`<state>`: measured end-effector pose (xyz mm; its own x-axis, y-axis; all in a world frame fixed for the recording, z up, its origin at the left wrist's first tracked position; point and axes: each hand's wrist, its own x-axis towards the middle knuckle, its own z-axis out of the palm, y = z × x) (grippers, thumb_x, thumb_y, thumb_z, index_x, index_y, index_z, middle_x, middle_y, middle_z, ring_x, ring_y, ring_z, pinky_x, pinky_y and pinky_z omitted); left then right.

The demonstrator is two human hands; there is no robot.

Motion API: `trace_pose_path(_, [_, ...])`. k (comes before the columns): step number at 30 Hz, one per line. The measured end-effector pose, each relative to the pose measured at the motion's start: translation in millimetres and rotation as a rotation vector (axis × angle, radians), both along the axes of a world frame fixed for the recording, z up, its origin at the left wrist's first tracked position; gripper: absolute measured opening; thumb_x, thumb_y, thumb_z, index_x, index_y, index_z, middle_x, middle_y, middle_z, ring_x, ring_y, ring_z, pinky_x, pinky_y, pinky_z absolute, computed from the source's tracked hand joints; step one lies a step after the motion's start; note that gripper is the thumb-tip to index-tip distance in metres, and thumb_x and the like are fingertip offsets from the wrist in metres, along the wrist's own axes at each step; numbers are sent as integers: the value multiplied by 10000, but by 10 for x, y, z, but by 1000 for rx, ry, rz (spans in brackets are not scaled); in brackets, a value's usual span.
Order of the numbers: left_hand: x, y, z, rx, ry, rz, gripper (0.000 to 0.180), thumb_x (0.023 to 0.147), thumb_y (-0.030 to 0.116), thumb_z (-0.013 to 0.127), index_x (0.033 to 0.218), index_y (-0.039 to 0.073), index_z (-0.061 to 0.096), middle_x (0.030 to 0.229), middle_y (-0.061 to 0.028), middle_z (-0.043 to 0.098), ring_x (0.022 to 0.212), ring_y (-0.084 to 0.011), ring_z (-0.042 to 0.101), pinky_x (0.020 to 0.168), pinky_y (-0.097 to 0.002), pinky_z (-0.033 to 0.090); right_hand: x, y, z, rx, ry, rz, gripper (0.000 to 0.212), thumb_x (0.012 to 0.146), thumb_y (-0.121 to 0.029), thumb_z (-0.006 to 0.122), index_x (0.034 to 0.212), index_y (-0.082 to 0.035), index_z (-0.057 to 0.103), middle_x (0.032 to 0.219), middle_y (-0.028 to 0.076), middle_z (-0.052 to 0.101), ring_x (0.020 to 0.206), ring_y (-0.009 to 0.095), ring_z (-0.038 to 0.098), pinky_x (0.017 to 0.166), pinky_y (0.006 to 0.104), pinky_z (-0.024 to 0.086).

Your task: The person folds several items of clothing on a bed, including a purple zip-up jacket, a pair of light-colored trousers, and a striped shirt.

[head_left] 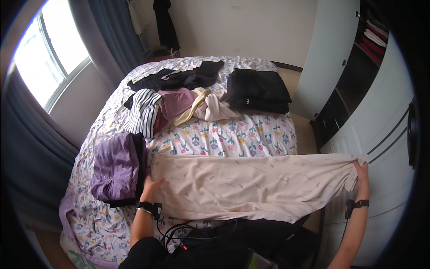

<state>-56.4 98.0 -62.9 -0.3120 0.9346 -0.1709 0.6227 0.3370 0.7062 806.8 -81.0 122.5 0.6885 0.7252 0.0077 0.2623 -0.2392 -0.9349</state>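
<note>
A pair of cream trousers point(242, 184) with a small scattered print stretches sideways along the near side of the bed, its right part reaching past the bed edge. My right hand point(362, 170) is closed on the gathered right end and holds it up near the wardrobe door. At the left end, my left hand point(153, 184) grips the fabric edge; its thumb shows and the other fingers are mostly hidden. Just left of that hand lies a stack of folded clothes with a purple garment point(114, 168) on top and black ones under it.
Farther back on the flowered bedsheet point(224, 136) are a loose heap with a striped garment point(142, 110) and a mauve garment point(178, 102), black clothes point(183, 78), and a folded black stack point(257, 92). An open wardrobe point(354, 76) stands right; curtains point(36, 125) hang left. Cables point(179, 228) lie near my body.
</note>
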Motion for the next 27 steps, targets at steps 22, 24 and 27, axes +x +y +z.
trace_pose_path(22, [41,-62,1044,-198,-802,-210,224,881,104,579,1078,5,615,936,-76,663,803,-162,639,716,-297,518,-564,602,384,-149,-20,163,305,894,-225,621,1062,30,614,986,89,659,859,160,626,756,295,496])
trace_pose_path(24, [309,-135,1583,-37,-1067,-69,227,901,176,570,1083,44,606,939,-75,659,778,-184,651,695,-308,538,-553,718,515,-153,-57,197,318,883,-242,637,1055,26,620,970,83,661,841,154,625,743,297,497])
trace_pose_path(27, [171,-198,1946,165,-1140,-64,320,938,261,514,1175,52,567,1026,-84,643,845,-181,644,732,-314,534,-641,939,735,-97,-52,256,318,873,-255,654,1036,17,630,939,71,664,809,145,627,722,297,501])
